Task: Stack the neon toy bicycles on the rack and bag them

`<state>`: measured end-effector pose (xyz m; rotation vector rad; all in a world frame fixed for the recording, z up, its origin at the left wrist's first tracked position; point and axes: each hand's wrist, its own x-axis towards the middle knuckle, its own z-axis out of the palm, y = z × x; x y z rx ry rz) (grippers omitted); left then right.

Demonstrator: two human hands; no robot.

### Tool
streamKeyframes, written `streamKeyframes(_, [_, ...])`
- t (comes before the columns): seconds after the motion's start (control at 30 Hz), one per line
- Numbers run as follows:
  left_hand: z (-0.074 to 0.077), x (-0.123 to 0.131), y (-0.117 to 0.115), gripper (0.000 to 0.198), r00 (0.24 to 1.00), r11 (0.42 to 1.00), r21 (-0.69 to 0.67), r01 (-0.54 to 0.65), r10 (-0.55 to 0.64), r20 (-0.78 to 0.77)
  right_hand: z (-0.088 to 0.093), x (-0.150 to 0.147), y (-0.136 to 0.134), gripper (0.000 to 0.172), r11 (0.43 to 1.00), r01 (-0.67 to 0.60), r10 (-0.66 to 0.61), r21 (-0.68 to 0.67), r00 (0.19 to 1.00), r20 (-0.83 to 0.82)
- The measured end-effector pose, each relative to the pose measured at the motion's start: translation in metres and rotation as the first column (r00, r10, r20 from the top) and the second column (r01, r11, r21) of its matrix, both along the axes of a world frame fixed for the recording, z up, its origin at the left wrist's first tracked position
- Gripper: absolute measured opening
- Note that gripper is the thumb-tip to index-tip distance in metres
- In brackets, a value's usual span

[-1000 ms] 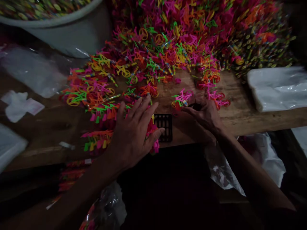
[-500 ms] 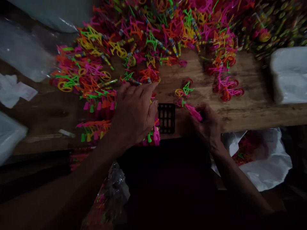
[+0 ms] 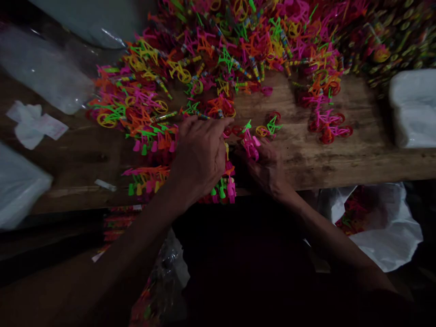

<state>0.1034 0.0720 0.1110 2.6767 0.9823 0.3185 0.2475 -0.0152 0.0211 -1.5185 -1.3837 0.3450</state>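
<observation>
A big heap of small neon plastic toy bicycles (image 3: 238, 50) in pink, orange, green and yellow covers the far part of a wooden table (image 3: 340, 156). My left hand (image 3: 200, 154) rests palm down, fingers curled, on a row of these toys (image 3: 223, 188) near the front edge. My right hand (image 3: 267, 168) is right beside it, pinching a pink toy bicycle (image 3: 251, 146) upright. The black grid tray under the hands is hidden now. A few loose bicycles (image 3: 267, 127) lie just beyond my right fingers.
Rows of sorted toys (image 3: 148, 179) lie left of my left hand. A white plastic bag (image 3: 384, 227) with toys hangs below the table's right edge. A stack of clear bags (image 3: 413, 109) sits at the right, plastic sheets (image 3: 44, 77) and paper scraps (image 3: 34, 127) at the left.
My right hand has picked a pink bicycle from the loose ones and brought it left against my left hand, covering the black grid tray. The left hand's fingers curled in.
</observation>
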Motion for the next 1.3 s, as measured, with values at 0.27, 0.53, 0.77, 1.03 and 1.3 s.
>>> streamKeyframes(0.27, [0.004,0.000,-0.003,0.049,0.999,0.999,-0.038,-0.021,0.020,-0.027,-0.003,-0.005,0.000,0.019,0.992,-0.017,0.035,-0.124,0.988,0.149])
streamKeyframes(0.53, [0.009,-0.001,0.019,0.049,0.984,0.985,-0.033,0.168,-0.169,-0.060,-0.004,-0.009,0.006,0.023,0.995,-0.012,0.038,-0.094,0.961,0.274])
streamKeyframes(0.77, [0.008,0.001,0.029,0.054,0.964,0.976,0.009,0.218,-0.214,-0.158,-0.005,-0.009,0.006,0.022,0.990,-0.015,0.054,-0.138,0.958,0.282])
streamKeyframes(1.03, [0.005,0.008,0.023,0.036,0.966,0.986,0.075,0.146,-0.126,-0.224,0.005,-0.005,0.008,0.019,0.988,-0.029,0.080,-0.153,0.938,0.338])
streamKeyframes(1.3, [0.009,0.012,0.020,0.035,0.949,0.994,0.081,0.074,-0.045,-0.312,0.007,-0.004,0.012,0.021,0.968,-0.058,0.147,-0.246,0.921,0.361])
